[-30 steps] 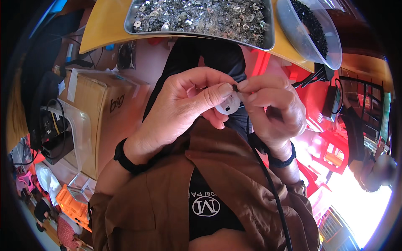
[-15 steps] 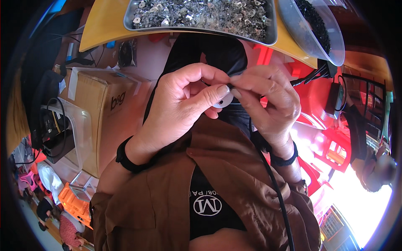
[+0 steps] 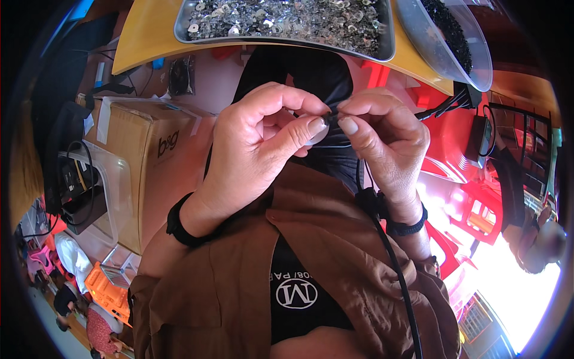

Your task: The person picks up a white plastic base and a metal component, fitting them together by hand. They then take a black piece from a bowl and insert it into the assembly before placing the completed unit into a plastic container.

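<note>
Between the two thumb tips, close in front of the chest, a small pale round part (image 3: 318,133) was pinched; its make could not be told, since the fingers covered most of it. Left hand (image 3: 257,143): thumb and forefinger closed together on the near edge of the disc, the other fingers curled under. Right hand (image 3: 382,134): fingers (image 3: 350,125) closed on a tiny dark piece (image 3: 336,111) at the disc's upper edge, tip to tip with the left thumb. Whether the dark piece was already seated in the disc, or only touching it, could not be told.

Judgement on doing the step well: the pinch looked best kept at the very rims so that the joint stayed visible; the left hand should only steady the disc while the right did the fine pressing, straight and not slanted, as a part this small would likely slip or spring away under a skewed push. Working over the lap meant that a dropped part would fall into the brown shirt (image 3: 335,257).

Outward: a black band on each wrist, and a black cord (image 3: 394,263) running down past the right wrist. Well apart, on the yellow bench (image 3: 143,42), stood a metal tray of small silvery parts (image 3: 287,18) and, beside it, a clear tub of small black parts (image 3: 448,36). A cardboard box (image 3: 140,161) stood on the floor at the left.
</note>
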`<state>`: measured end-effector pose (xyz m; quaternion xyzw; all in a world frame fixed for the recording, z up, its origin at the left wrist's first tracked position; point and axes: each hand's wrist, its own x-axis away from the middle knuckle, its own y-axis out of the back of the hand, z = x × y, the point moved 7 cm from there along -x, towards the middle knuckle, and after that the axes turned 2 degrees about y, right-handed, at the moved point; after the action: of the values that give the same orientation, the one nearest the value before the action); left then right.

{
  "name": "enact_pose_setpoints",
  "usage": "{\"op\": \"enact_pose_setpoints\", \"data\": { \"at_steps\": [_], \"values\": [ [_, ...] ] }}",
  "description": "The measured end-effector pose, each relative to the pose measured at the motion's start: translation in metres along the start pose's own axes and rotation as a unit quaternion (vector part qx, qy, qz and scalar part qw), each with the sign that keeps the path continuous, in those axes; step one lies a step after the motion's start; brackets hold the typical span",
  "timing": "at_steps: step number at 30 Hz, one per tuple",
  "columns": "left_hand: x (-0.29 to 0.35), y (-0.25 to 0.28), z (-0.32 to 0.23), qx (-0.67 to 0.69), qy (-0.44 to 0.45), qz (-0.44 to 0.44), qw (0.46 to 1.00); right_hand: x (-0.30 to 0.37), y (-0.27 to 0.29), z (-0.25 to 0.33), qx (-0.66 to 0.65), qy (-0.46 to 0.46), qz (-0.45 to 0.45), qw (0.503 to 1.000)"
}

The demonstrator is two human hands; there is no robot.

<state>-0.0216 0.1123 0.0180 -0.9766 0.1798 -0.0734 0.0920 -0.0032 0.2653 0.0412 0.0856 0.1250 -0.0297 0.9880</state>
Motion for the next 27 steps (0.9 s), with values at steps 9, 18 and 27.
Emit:
{"op": "enact_pose_setpoints", "data": {
  "at_steps": [9,18,27],
  "values": [
    [0.004,0.004,-0.023,-0.212,-0.204,-0.055,0.954,0.001,-0.01,-0.005,0.016,-0.126,0.051,0.991],
    [0.004,0.001,-0.017,-0.203,-0.156,0.002,0.967,0.005,-0.013,-0.013,-0.031,-0.174,0.053,0.983],
    [0.004,0.003,0.012,0.105,0.066,0.023,0.992,-0.005,0.001,0.005,0.133,-0.038,0.038,0.99]
  ]
}}
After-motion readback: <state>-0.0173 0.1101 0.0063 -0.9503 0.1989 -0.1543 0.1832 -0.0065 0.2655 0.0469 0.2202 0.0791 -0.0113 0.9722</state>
